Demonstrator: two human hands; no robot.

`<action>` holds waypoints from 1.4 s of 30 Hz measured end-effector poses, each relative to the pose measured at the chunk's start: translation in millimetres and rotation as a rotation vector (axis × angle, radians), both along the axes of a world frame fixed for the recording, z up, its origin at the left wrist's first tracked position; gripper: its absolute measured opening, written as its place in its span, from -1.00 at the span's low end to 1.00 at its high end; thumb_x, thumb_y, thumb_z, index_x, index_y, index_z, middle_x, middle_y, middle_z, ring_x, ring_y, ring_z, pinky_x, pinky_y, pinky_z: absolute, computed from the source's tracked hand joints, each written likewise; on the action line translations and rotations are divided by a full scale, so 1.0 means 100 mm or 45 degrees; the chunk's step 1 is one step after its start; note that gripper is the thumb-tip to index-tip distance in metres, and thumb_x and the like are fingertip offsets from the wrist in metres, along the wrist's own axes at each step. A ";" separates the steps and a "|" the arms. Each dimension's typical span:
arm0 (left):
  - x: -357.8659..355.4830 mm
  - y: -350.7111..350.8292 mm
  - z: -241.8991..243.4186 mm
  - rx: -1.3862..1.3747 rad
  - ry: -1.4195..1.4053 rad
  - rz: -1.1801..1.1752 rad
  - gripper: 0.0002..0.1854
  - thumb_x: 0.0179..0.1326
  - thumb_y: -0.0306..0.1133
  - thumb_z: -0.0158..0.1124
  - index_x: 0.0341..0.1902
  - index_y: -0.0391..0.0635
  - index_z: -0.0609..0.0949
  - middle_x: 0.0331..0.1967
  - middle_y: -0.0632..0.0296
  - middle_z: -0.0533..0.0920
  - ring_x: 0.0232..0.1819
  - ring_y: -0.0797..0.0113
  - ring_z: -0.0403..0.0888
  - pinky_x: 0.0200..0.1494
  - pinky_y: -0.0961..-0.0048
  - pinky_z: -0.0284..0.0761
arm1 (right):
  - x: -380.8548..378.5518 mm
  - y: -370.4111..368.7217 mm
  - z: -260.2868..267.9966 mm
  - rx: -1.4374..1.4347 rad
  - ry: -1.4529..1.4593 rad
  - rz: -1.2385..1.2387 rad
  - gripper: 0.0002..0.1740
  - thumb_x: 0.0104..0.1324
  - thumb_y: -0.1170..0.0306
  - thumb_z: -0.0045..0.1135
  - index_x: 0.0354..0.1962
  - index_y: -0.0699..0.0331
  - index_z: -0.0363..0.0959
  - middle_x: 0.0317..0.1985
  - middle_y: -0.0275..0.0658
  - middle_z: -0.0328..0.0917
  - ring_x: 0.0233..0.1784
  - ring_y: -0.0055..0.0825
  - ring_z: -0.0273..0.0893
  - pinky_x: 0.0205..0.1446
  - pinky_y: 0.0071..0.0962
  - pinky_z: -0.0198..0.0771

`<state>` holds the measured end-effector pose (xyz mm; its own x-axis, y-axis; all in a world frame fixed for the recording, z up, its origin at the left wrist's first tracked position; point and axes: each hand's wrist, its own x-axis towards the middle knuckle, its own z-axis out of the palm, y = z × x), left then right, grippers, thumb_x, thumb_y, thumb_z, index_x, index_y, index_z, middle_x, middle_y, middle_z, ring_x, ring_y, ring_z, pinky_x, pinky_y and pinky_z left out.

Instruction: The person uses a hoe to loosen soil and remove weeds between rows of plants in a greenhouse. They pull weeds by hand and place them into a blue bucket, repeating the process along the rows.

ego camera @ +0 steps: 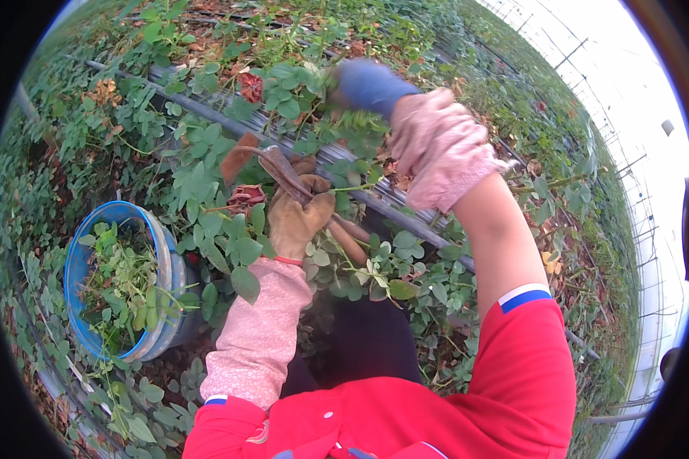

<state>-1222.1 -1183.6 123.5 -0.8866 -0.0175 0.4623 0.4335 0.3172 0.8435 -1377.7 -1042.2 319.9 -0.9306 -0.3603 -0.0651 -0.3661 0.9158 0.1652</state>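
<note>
My left hand (301, 215), in a tan work glove, is shut on hand tools with wooden handles (347, 242). One is a small hand hoe with a rusty flat blade (239, 159) on a curved neck; beside it is a narrow metal blade (284, 174), perhaps a trowel's. My right hand (370, 86), in a blue glove, reaches out over leafy rose plants (287, 92). It is blurred, with green foliage (360, 120) close against it, and its fingers cannot be made out. A wilted red rose (247, 197) hangs left of my left glove.
A blue bucket (166, 258) holding pulled green plants (123, 287) stands at the left. A dark pipe (206, 112) runs diagonally through the bed beside ribbed grey sheeting (336, 155). Wire supports (637, 166) and pale greenhouse film rise at the right.
</note>
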 end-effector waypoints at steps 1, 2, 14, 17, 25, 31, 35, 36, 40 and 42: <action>0.00 0.00 0.00 -0.029 0.056 0.026 -0.72 0.00 -0.24 0.40 -0.25 -0.15 0.73 0.14 -0.16 0.67 0.37 -0.14 0.50 0.37 0.12 0.39 | 0.04 -0.08 -0.14 0.108 -0.057 -0.008 -0.61 0.31 0.09 0.26 -0.05 0.14 0.73 -0.17 -0.16 0.79 -0.09 -0.19 0.77 0.05 -0.24 0.65; -0.01 0.00 0.01 -0.065 0.144 0.065 -0.71 -0.01 -0.24 0.40 -0.24 -0.15 0.73 0.19 -0.20 0.65 0.39 -0.15 0.47 0.39 0.11 0.37 | 0.05 -0.13 -0.26 0.197 -0.102 0.021 -0.59 0.27 0.09 0.28 -0.04 0.14 0.73 -0.13 -0.10 0.78 -0.05 -0.12 0.77 0.08 -0.20 0.65; -0.02 -0.01 -0.04 0.061 0.016 -0.001 -0.71 0.01 -0.25 0.39 -0.22 -0.15 0.73 0.16 -0.13 0.69 0.24 -0.09 0.63 0.25 0.15 0.52 | 0.10 0.26 -0.05 -0.639 -0.266 -0.160 -0.48 0.29 -0.01 0.32 0.01 0.21 0.69 -0.21 -0.17 0.80 -0.15 -0.33 0.75 0.10 -0.30 0.59; 0.00 0.00 -0.03 0.016 0.130 0.092 -0.72 0.00 -0.24 0.39 -0.24 -0.14 0.74 0.10 -0.12 0.72 0.20 -0.08 0.65 0.22 0.16 0.54 | 0.12 0.42 0.24 -0.909 -0.099 -0.280 -0.50 0.32 -0.05 0.31 -0.03 0.17 0.71 -0.27 -0.22 0.80 -0.17 -0.41 0.74 0.08 -0.31 0.59; -0.01 0.01 -0.02 0.004 -0.009 0.007 -0.71 0.06 -0.25 0.40 -0.19 -0.16 0.72 0.00 -0.09 0.72 0.25 -0.07 0.61 0.27 0.12 0.47 | 0.01 0.62 0.08 0.041 0.268 -0.360 -0.58 0.36 0.10 0.19 -0.08 0.26 0.72 -0.05 0.03 0.75 0.01 0.02 0.73 0.17 -0.08 0.60; 0.01 0.01 0.01 0.029 -0.053 0.038 -0.72 0.03 -0.25 0.40 -0.21 -0.15 0.73 0.01 -0.11 0.72 0.21 -0.09 0.63 0.24 0.14 0.51 | -0.11 0.54 -0.80 0.277 0.152 -0.395 -0.70 0.32 0.34 0.14 -0.14 0.26 0.76 -0.05 -0.01 0.76 0.03 -0.07 0.76 0.11 -0.05 0.63; -0.01 0.01 -0.03 0.026 0.096 0.052 -0.73 0.03 -0.29 0.42 -0.21 -0.17 0.72 -0.03 -0.08 0.72 0.18 -0.08 0.64 0.23 0.14 0.50 | -0.18 0.59 -0.81 0.295 0.199 -0.300 -0.69 0.35 0.31 0.10 -0.15 0.26 0.76 -0.06 -0.03 0.77 0.01 -0.05 0.76 0.10 -0.04 0.63; -0.03 0.01 -0.04 0.024 0.132 0.053 -0.73 0.03 -0.29 0.41 -0.21 -0.17 0.72 -0.05 -0.06 0.73 0.16 -0.07 0.65 0.21 0.14 0.51 | -0.18 0.63 -0.68 0.247 0.177 -0.286 -0.67 0.37 0.29 0.08 -0.16 0.25 0.77 -0.07 -0.04 0.77 -0.01 -0.05 0.76 0.09 -0.04 0.63; -0.07 0.01 -0.13 -0.003 0.055 0.001 -0.71 0.04 -0.26 0.41 -0.21 -0.16 0.72 -0.15 0.02 0.73 0.07 -0.03 0.67 0.14 0.12 0.53 | -0.15 0.71 0.09 -0.142 0.034 -0.269 -0.49 0.34 0.01 0.08 -0.16 0.28 0.73 -0.22 -0.01 0.76 -0.14 -0.05 0.74 0.11 -0.11 0.61; -0.09 0.01 -0.16 -0.022 0.000 -0.005 -0.70 0.03 -0.24 0.41 -0.21 -0.16 0.72 -0.19 0.06 0.73 0.03 -0.01 0.67 0.11 0.12 0.53 | -0.03 0.78 0.45 -0.786 -0.180 -0.224 -0.52 0.28 0.03 0.19 -0.21 0.31 0.73 -0.23 -0.07 0.77 -0.14 -0.21 0.72 0.07 -0.23 0.62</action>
